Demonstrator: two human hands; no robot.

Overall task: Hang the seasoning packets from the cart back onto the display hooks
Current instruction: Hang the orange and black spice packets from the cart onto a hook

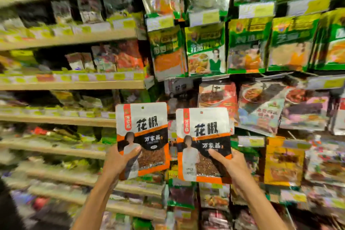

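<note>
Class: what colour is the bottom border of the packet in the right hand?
Orange, on the white, black and orange seasoning packet; head view.

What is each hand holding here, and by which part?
The left hand grips the left packet at its lower left corner; the right hand grips the right packet at its lower right edge, thumbs in front.

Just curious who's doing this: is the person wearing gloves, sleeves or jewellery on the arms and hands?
No gloves: the left hand and right hand are bare. The left forearm and right forearm are uncovered down to the frame's bottom edge, so no sleeve shows. No watch, bracelet or ring is visible, though the picture is slightly blurred.
</note>
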